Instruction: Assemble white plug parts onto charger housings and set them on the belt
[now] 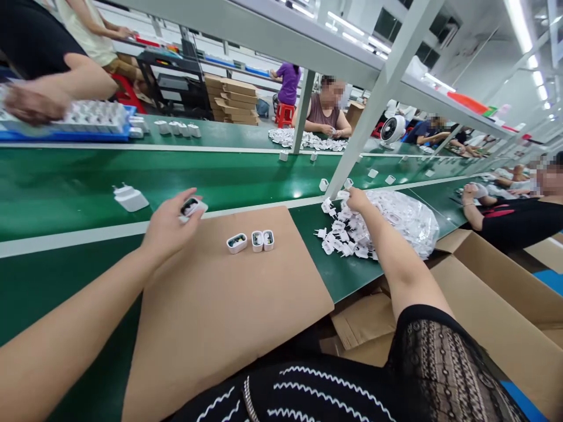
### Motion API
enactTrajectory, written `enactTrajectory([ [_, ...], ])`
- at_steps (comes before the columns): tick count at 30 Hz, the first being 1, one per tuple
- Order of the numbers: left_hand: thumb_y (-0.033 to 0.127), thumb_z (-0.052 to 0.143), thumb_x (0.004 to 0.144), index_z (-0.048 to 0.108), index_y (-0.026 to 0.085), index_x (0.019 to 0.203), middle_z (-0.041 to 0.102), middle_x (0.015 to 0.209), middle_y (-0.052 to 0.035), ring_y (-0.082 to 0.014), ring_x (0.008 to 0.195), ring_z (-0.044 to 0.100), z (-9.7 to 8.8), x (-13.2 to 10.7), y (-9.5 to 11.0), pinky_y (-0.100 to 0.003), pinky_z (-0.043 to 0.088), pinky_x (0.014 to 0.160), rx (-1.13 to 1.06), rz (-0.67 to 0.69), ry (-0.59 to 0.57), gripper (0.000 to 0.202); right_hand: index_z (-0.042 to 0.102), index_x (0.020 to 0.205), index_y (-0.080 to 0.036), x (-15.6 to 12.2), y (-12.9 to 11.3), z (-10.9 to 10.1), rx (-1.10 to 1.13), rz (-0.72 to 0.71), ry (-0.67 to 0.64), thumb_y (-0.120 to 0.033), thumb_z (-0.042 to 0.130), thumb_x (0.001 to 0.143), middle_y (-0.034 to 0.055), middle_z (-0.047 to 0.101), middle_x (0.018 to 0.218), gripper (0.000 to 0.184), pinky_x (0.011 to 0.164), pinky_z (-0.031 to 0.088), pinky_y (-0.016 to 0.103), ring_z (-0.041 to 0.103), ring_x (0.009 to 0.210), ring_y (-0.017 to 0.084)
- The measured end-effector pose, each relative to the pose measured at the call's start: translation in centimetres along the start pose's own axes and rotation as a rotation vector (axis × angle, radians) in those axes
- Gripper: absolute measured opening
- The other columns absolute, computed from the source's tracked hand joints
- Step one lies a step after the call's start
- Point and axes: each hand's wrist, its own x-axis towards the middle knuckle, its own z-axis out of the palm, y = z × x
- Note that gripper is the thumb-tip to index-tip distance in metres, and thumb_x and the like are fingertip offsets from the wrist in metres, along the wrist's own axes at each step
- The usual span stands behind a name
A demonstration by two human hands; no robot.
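Where left hand (169,223) grips, housing (199,209) white, dark inside.

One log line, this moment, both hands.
left hand: holds open housing | right hand: at plug pile, grip unclear | cardboard: three housings

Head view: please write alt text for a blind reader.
A person's left hand holds an open white casing by a cardboard sheet bearing three similar casings; the right hand is at a pile of white plug pieces beside a green belt.
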Motion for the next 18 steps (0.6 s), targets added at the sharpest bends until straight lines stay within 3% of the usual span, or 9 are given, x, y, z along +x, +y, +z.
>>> enactTrajectory([
  [2, 0.047, 0.059, 0.097, 0.054, 0.031, 0.148, 0.070, 0.137, -0.0007, -0.0339, 0.129, 0.063, -2.0, -4.5, 1.6, -0.049, 0.048, 0.116, -0.054, 0.040, -0.006, 0.054, 0.065, 0.142, -0.012, -2.0, -0.3, -0.1, 0.153, -0.083, -0.032, -0.012, 0.056, 0.085, 0.0129, 0.076, 0.126, 0.057, 0.099, 0.054, 0.032, 0.071, 0.112, 0.026],
  [4, 0.048, 0.062, 0.096, 0.059, 0.035, 0.139, 0.071, 0.134, 0.0011, -0.0327, 0.125, 0.067, -2.9, -8.5, 3.3, -0.049, 0.050, 0.114, -0.117, 0.086, -0.087, 0.045, 0.067, 0.139, -0.015, -4.6, -1.2, 0.2, 0.454, -0.218, -0.131, -0.017, 0.055, 0.089, 0.0093, 0.079, 0.118, 0.051, 0.094, 0.057, 0.031, 0.073, 0.104, 0.023],
  [6, 0.046, 0.063, 0.096, 0.063, 0.035, 0.134, 0.072, 0.132, -0.0017, -0.0313, 0.121, 0.069, -2.5, -11.5, 5.0, -0.048, 0.053, 0.111, -0.189, 0.155, -0.227, 0.039, 0.072, 0.129, -0.017, -7.5, -2.6, 0.7, 0.800, -0.380, -0.265, -0.028, 0.062, 0.090, 0.0086, 0.079, 0.110, 0.042, 0.089, 0.058, 0.034, 0.073, 0.100, 0.023],
  [8, 0.043, 0.059, 0.098, 0.064, 0.033, 0.133, 0.073, 0.132, -0.0063, -0.0309, 0.121, 0.069, -0.9, -13.1, 6.6, -0.048, 0.056, 0.107, -0.235, 0.231, -0.377, 0.036, 0.078, 0.115, -0.020, -10.5, -4.2, 1.2, 0.970, -0.524, -0.320, -0.040, 0.070, 0.089, 0.0078, 0.077, 0.107, 0.035, 0.086, 0.059, 0.035, 0.072, 0.095, 0.022],
  [10, 0.039, 0.054, 0.101, 0.066, 0.029, 0.132, 0.073, 0.131, -0.0098, -0.0312, 0.121, 0.069, 1.3, -13.5, 7.6, -0.049, 0.057, 0.104, -0.231, 0.291, -0.509, 0.035, 0.081, 0.108, -0.022, -13.2, -5.9, 1.5, 0.959, -0.636, -0.273, -0.043, 0.074, 0.088, 0.0061, 0.074, 0.100, 0.030, 0.082, 0.059, 0.036, 0.070, 0.087, 0.021],
  [13, 0.037, 0.051, 0.102, 0.066, 0.026, 0.135, 0.072, 0.135, -0.0115, -0.0324, 0.127, 0.066, 4.3, -13.1, 8.2, -0.053, 0.053, 0.111, -0.207, 0.321, -0.617, 0.038, 0.078, 0.122, -0.028, -16.5, -8.1, 2.3, 0.779, -0.788, -0.157, -0.033, 0.069, 0.095, 0.0069, 0.072, 0.107, 0.029, 0.093, 0.059, 0.041, 0.071, 0.100, 0.024],
  [16, 0.044, 0.061, 0.099, 0.050, 0.026, 0.154, 0.062, 0.149, -0.0134, -0.0326, 0.136, 0.060, 6.1, -12.7, 7.9, -0.054, 0.049, 0.117, -0.307, 0.244, -0.594, 0.060, 0.072, 0.136, -0.033, -18.6, -9.6, 4.2, 0.590, -0.853, -0.097, -0.019, 0.061, 0.098, 0.0102, 0.066, 0.135, 0.042, 0.106, 0.056, 0.047, 0.064, 0.126, 0.028],
  [18, 0.051, 0.070, 0.093, 0.046, 0.026, 0.156, 0.061, 0.149, -0.0139, -0.0321, 0.134, 0.062, 6.9, -12.8, 7.4, -0.052, 0.052, 0.114, -0.390, 0.175, -0.529, 0.072, 0.073, 0.135, -0.035, -19.5, -10.1, 5.7, 0.509, -0.805, -0.084, -0.012, 0.060, 0.096, 0.0114, 0.063, 0.139, 0.046, 0.106, 0.056, 0.051, 0.064, 0.123, 0.030],
])
